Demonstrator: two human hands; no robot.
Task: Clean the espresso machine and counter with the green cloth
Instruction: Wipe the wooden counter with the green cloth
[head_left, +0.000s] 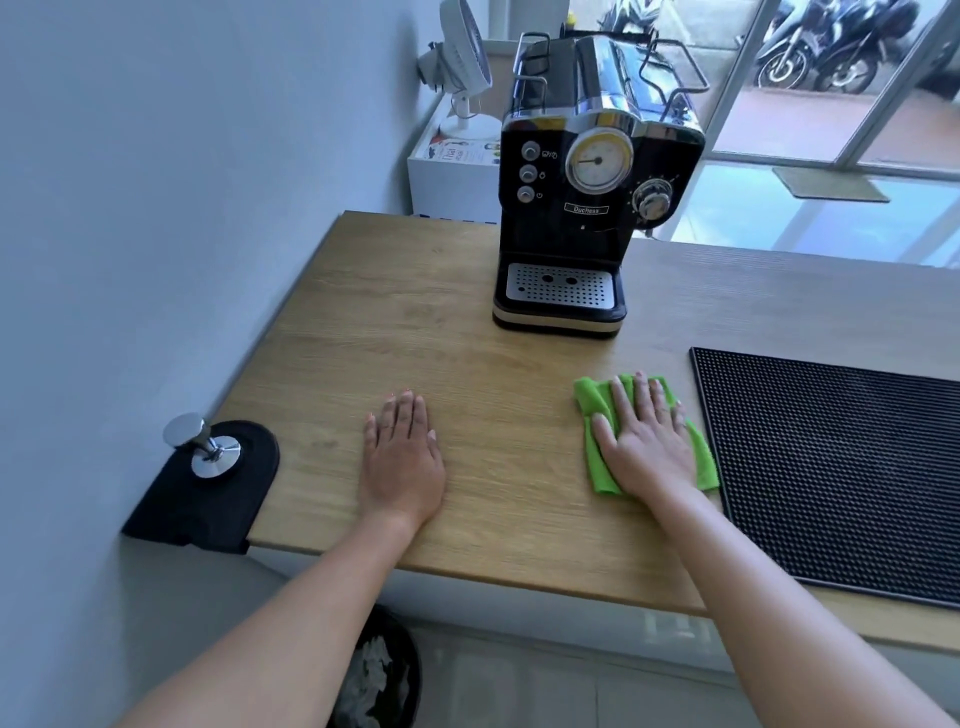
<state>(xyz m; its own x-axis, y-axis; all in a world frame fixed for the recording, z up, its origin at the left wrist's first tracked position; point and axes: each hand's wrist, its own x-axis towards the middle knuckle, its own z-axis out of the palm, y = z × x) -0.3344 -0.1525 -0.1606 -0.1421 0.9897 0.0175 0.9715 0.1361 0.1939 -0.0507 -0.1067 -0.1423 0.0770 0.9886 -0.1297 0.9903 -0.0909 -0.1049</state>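
Observation:
A black and chrome espresso machine (587, 208) stands at the back of the wooden counter (415, 322), its drip tray facing me. A crumpled green cloth (592, 402) lies on the counter in front of the machine, to the right. My right hand (644, 441) presses flat on the cloth with straight, spread fingers. My left hand (402, 452) rests flat on the bare wood, palm down, well left of the cloth.
A black rubber bar mat (841, 467) covers the counter right of the cloth. A metal tamper (208, 447) stands on a black corner mat (208, 499) at the left edge by the wall. A white fan (462, 57) sits behind the machine. A bin (379, 675) is below.

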